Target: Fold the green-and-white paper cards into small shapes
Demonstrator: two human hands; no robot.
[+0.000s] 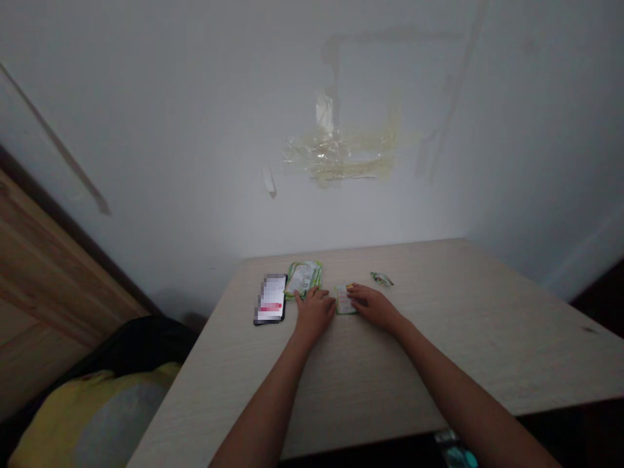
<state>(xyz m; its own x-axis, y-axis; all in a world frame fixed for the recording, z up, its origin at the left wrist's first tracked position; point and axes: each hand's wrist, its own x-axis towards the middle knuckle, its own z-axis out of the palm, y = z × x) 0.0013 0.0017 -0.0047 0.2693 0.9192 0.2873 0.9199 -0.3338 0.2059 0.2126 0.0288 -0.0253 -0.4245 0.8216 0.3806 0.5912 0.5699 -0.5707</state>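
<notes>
My left hand [314, 311] lies on the light wooden table [439, 338], fingers stretched forward and a little apart, its tips touching the near edge of a green and white packet [303, 277]. My right hand [373, 304] rests beside it, fingers flat and pointing left onto a small green and white sachet [344, 300] that lies between the two hands. The sachet's right side is hidden under the fingers.
A phone [271, 299] lies face up left of the packet. A small torn wrapper piece [381, 279] sits behind my right hand. The table stands in a white wall corner with tape remains [336, 153]. A yellow and grey bundle [92, 409] lies at the lower left.
</notes>
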